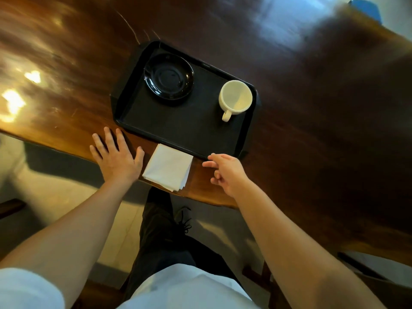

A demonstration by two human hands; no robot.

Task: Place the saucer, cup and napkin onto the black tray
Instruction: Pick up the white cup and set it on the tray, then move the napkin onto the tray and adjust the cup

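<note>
A black tray (182, 128) lies on the wooden table. On its far left part rests a black saucer (168, 78). A cream cup (235, 98) stands upright on the tray's right side, handle toward me. A folded white napkin (168, 167) lies on the table between the tray's near rim and the table edge, apart from the tray's inside. My left hand (117, 156) rests flat on the table just left of the napkin, fingers spread. My right hand (225, 171) hovers just right of the napkin with fingers loosely curled, holding nothing.
The glossy wooden table (312, 141) stretches away to the right and far side. Its near edge runs just below the napkin. Below it I see my dark trousers and shoe (178, 219) and a pale floor. A blue object (365, 7) sits at the far right.
</note>
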